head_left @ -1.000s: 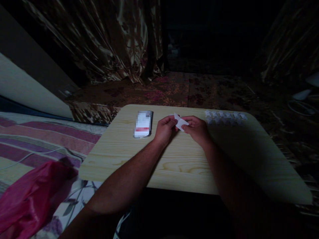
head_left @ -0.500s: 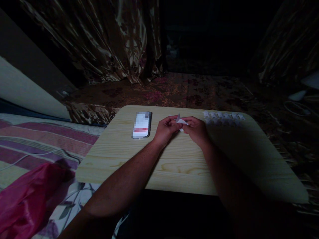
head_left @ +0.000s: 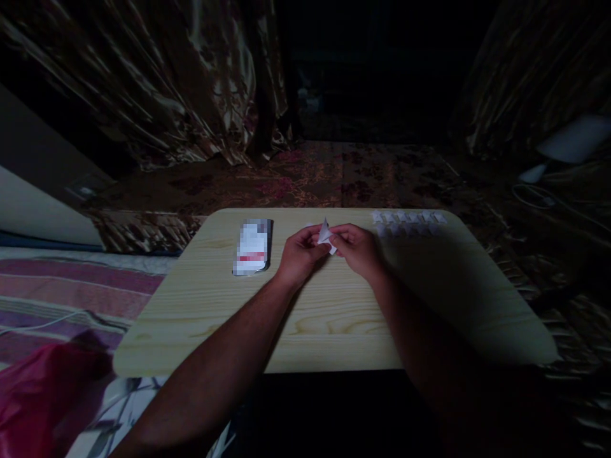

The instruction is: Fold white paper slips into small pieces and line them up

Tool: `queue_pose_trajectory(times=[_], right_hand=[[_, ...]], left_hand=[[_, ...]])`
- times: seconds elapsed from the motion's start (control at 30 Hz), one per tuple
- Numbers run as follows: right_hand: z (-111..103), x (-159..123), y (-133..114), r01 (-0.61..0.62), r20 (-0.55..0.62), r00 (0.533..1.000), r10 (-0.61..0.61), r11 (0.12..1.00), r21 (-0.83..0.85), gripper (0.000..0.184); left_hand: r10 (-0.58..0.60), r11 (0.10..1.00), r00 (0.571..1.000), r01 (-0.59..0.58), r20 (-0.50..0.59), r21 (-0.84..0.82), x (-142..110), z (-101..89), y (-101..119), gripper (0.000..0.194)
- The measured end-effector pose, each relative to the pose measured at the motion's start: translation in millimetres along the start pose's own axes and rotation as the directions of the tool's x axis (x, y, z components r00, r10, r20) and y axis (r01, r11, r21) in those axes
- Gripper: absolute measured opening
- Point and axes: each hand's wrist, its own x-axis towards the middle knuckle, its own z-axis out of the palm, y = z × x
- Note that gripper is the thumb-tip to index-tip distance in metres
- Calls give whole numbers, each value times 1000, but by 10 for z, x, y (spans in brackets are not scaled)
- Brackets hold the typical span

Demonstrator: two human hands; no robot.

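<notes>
White paper: a small, folded piece of paper sits between the two hands, above the far half of the surface and around the middle from left to right. One pointed flap stands up towards the far side; a lower corner pokes out below the thumbs, towards the near side. It looks plain and matte, with sharp creases; its exact fold is too small and dim to make out.

Left hand: the left hand pinches the paper from the left, thumb on the near face and fingers curled behind. This probably steadies the piece.

Right hand: the right hand grips it from the right, thumb and fingertips pressed close to the other thumb. Holding it from both sides seems meant to keep the fold from springing open.

White folded pieces: two rows of small white folded pieces lie at the far right of the surface, beyond the right hand. The neat spacing suggests they are set there to be out of the hands' way and easy to count.

Phone: a phone with a lit, blurred screen lies flat to the left of the hands, perhaps so that it can be glanced at.

Surface: a pale wood-grained surface with rounded corners, under both forearms.

Surroundings: a striped bed at left, a patterned curtain beyond, and deep shadow at right.
</notes>
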Motion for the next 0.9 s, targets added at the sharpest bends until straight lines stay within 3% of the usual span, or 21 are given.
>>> queue_pose_trajectory(times=[0.43, 0.67, 0.9], right_hand=[[-52, 65, 53, 54, -139, 988, -71, 991, -123, 29], [-93, 72, -52, -27, -29, 999, 28, 999, 34, 28], [-128, 53, -75, -49, 110, 993, 48, 999, 7, 26]], left_hand=[[50, 985, 999, -48, -10, 165, -16, 6, -5, 41], [58, 952, 998, -61, 19, 301, -23, -28, 31, 25], [54, 883, 993, -97, 106, 459, -23, -79, 67, 22]])
